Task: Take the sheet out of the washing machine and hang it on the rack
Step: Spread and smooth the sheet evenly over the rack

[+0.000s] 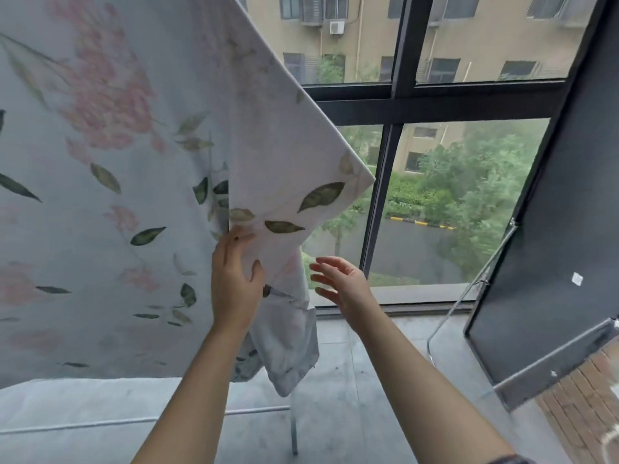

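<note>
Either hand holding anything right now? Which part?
Nothing is gripped. The left hand lies with straight fingers against the sheet where its folded-over corner bunches. The right hand is open, clear of the fabric.

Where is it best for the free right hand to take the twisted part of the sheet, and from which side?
Probably pinch the bunched fold of the sheet just below the left hand, coming from the right, where the open right hand hovers. There the cloth is gathered narrow and hangs free.
</note>
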`<state>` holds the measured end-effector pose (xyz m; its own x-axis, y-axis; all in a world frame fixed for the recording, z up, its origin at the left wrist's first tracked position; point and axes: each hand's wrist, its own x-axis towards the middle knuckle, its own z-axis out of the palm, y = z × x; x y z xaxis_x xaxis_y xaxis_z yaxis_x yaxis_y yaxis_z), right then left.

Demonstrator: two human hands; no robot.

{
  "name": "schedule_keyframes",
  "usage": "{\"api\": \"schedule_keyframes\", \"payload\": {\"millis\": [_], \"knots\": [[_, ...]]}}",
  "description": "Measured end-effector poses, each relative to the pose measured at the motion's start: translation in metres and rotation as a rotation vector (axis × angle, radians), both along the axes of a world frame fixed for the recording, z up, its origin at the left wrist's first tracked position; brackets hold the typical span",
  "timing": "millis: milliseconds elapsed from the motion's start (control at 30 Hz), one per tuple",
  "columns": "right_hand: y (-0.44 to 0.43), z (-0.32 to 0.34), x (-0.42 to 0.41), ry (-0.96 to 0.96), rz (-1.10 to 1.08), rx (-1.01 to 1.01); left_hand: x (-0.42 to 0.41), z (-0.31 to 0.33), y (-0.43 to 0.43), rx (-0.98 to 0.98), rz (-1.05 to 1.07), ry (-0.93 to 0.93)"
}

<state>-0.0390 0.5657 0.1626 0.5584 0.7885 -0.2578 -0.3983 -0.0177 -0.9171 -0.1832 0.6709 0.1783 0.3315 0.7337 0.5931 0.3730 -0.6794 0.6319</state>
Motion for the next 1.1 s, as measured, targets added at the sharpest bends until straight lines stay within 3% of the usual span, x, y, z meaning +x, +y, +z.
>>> {"api": "schedule_keyframes", "payload": {"millis": [133, 300, 467, 633, 733, 867, 1100], "knots": [[0.014, -0.031, -0.021, -0.092, 0.011, -0.079, -0.017, -0.018, 0.009, -0.253, 0.058, -0.09], [0.049, -0.044, -0.034, -0.383, 0.109, -0.052, -0.024, -0.027, 0.039, -0.569, -0.111, -0.102], [0.075, -0.05, -0.04, -0.383, 0.062, -0.06, -0.021, -0.028, 0.054, -0.502, -0.235, 0.081], [0.085, -0.045, -0.031, -0.408, 0.067, -0.083, -0.014, -0.038, 0.072, -0.537, -0.018, -0.08], [0.097, -0.046, -0.029, -0.47, 0.141, -0.122, -0.01, -0.044, 0.075, -0.635, -0.033, -0.05], [0.119, -0.046, -0.02, -0.548, 0.122, -0.119, -0.004, -0.044, 0.078, -0.679, -0.117, 0.065], [0.14, -0.038, 0.005, -0.717, 0.16, -0.123, 0.022, -0.046, 0.078, -0.672, 0.074, 0.418]]}}
